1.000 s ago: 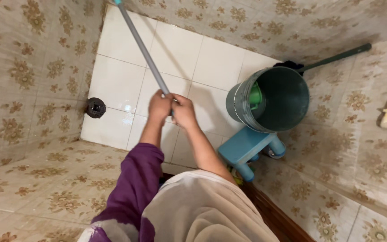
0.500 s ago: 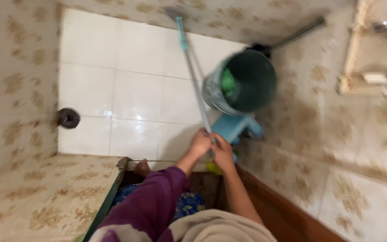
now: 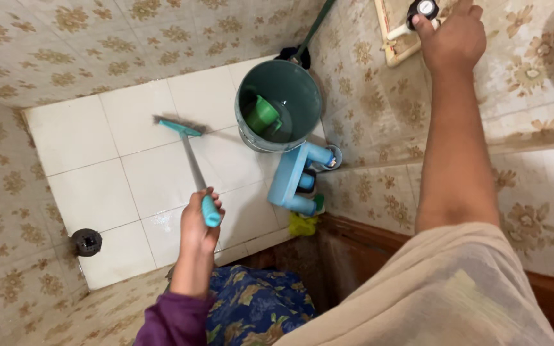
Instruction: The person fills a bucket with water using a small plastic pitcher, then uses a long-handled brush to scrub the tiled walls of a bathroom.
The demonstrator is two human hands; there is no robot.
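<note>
The floor wiper [image 3: 190,152] rests blade-down on the wet white floor tiles [image 3: 97,186], centre-left. Left hand [image 3: 199,224] grip is closed around its handle. Right hand [image 3: 451,35], upper right, touches the wall tap [image 3: 423,9]; grip closure indeterminate. Wiping appears unfinished.

Bucket [image 3: 279,106], stool [image 3: 293,176] block rt; left floor [image 3: 91,179] free.
</note>
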